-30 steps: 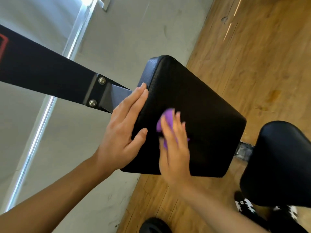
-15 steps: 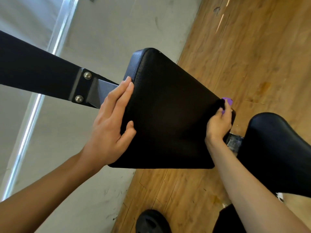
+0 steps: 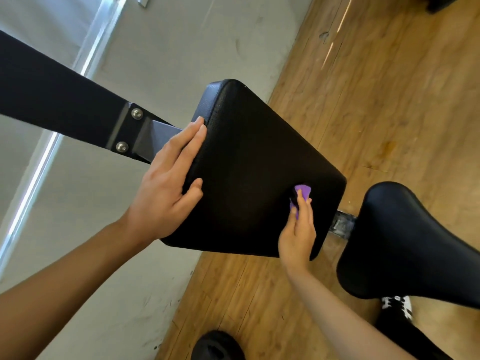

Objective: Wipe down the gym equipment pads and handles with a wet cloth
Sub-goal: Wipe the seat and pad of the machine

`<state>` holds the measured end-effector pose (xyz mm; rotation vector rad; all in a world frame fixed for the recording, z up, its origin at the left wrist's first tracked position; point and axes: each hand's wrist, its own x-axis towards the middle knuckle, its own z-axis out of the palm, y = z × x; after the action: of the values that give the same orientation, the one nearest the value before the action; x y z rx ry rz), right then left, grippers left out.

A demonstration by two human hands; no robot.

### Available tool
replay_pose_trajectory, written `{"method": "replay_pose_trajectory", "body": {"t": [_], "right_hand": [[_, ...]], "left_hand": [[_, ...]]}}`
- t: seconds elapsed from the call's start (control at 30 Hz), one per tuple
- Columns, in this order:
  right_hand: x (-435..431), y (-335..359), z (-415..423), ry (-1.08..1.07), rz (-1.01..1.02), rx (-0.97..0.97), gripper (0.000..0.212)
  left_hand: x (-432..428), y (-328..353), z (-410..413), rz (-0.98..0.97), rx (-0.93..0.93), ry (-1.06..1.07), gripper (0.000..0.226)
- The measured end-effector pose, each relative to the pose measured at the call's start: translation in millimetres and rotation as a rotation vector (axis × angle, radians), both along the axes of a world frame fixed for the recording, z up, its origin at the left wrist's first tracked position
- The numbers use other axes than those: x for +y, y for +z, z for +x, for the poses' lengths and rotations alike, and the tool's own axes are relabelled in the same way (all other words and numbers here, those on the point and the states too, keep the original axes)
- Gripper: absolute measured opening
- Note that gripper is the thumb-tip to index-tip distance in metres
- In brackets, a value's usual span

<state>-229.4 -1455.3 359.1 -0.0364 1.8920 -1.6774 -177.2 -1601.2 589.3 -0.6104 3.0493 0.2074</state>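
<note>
A black padded rest [image 3: 249, 162] fills the middle of the head view, bolted to a black metal arm [image 3: 52, 100] that runs off to the left. My left hand [image 3: 166, 183] lies flat against the pad's left edge, fingers straight and thumb on its face. My right hand [image 3: 298, 229] presses a small purple cloth [image 3: 302, 190] onto the pad's lower right part; most of the cloth is hidden under the fingers.
A second black pad, the seat [image 3: 405, 240], stands at the right, joined by a metal bracket [image 3: 342, 226]. Below is wooden flooring [image 3: 389, 100] with my dark shoes [image 3: 215, 345]. A grey wall [image 3: 168, 48] and bright window strip lie at the left.
My right hand with the cloth swept from the pad's centre out to its far right corner, then came back onto the lower right face. My left hand stayed on the left edge.
</note>
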Motion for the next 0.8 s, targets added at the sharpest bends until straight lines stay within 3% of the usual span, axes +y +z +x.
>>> {"method": "replay_pose_trajectory", "body": {"t": [0.17, 0.33, 0.43, 0.7, 0.8], "right_hand": [[17.2, 41.3, -28.7, 0.138, -0.126, 0.204, 0.039], [57.0, 71.9, -44.6, 0.192, -0.118, 0.143, 0.039], [88.5, 94.0, -49.8, 0.260, -0.124, 0.225, 0.038], [166.1, 141.5, -53.6, 0.498, -0.058, 0.716, 0.051], [198.6, 158.6, -53.3, 0.497, -0.058, 0.806, 0.047]], "left_hand": [[2.9, 0.3, 0.4, -0.172, -0.038, -0.027, 0.073], [30.5, -1.8, 7.3, -0.492, -0.093, -0.015, 0.065], [63.6, 2.6, 21.7, -0.535, -0.152, 0.007, 0.074], [163.4, 18.3, 46.1, -0.507, -0.348, 0.122, 0.090], [196.5, 35.8, 39.0, -0.545, -0.302, 0.130, 0.091]]}}
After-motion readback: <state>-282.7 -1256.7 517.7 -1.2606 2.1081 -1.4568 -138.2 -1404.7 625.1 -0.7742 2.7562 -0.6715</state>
